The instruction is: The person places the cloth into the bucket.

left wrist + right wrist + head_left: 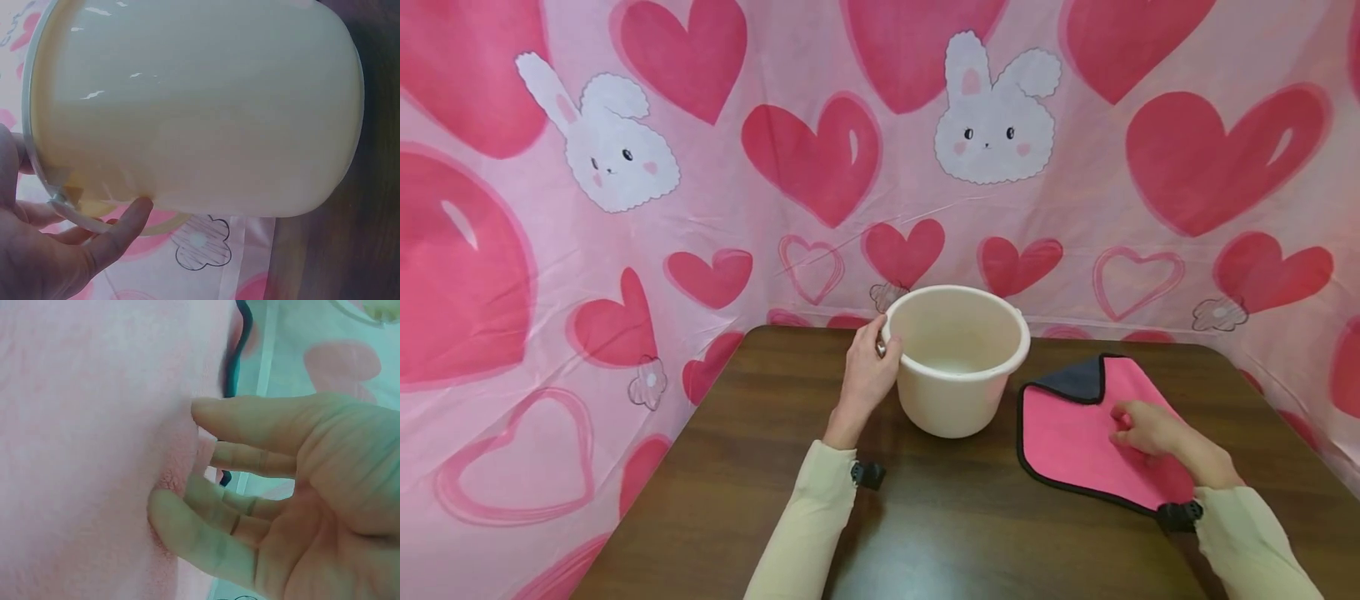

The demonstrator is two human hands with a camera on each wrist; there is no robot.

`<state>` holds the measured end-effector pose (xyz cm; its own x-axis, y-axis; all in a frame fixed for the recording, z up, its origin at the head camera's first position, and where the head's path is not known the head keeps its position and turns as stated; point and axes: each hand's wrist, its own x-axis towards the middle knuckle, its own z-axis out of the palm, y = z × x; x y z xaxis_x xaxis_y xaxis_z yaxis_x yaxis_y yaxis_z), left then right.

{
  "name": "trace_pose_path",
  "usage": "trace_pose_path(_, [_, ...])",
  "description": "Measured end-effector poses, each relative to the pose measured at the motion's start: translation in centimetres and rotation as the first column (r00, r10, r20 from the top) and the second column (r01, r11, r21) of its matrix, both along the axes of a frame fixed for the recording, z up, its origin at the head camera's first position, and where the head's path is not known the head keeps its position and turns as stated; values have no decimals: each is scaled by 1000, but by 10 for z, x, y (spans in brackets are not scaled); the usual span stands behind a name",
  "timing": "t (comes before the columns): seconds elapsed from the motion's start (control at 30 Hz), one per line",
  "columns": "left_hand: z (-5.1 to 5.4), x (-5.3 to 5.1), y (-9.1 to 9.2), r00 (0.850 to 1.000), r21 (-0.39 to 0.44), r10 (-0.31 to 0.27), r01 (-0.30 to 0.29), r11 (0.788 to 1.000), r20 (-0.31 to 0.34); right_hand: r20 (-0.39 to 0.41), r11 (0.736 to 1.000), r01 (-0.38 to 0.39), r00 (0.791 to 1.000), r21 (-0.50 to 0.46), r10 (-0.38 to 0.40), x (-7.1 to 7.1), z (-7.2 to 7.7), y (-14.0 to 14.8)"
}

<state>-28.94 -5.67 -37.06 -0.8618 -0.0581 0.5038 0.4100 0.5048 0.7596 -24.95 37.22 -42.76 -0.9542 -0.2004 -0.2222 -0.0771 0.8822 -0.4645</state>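
We see a cream bucket (951, 404) standing upright on the bench (737, 475); just to its right, our pink, black-edged cloth (1067, 442) lies spread, its far left corner folded over, dark grey side up.

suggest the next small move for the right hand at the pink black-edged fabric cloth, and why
Probably have the right hand pinch the pink, black-edged fabric cloth: its thumb and fingers stand apart at the cloth's surface, while the left hand grips the rim of the round, cream plastic bucket.
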Motion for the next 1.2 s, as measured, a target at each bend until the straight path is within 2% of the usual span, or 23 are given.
trace_pose_path(0.2, [-2, -1, 0, 1000, -7, -2, 2, 1000, -15, 32, 997, -31, 999, -65, 33, 3, 1, -3])
trace_pose_path(0.33, [-3, -3, 1, 1000, -5, 5, -5, 1000, -5, 19, 997, -15, 1000, -79, 17, 3, 6, 1])
trace_pose_path(0.57, [-3, -3, 2, 1000, -1, 3, -3, 1000, 11, -40, 996, 35, 998, -87, -39, 3, 20, 9])
trace_pose_path(0.7, [-3, -4, 3, 1000, 2, 2, -2, 1000, 11, -153, 991, 55, 985, -123, -74, 5, 27, 9])
trace_pose_path(0.83, [-3, -4, 2, 1000, 2, 5, -5, 1000, 22, -293, 984, 71, 949, -165, -117, 8, 34, 3])
trace_pose_path(1.0, [-4, -4, 4, 999, 4, -6, 6, 1000, 31, -388, 971, 94, 904, -221, -176, 11, 41, -1])
trace_pose_path(1.1, [-3, -4, 4, 999, 6, -15, 15, 1000, 29, -452, 968, 111, 868, -225, -205, 12, 45, -2])
trace_pose_path(1.2, [-4, -4, 4, 999, 2, -11, 11, 1000, 37, -533, 967, 137, 814, -213, -233, 12, 49, -4])
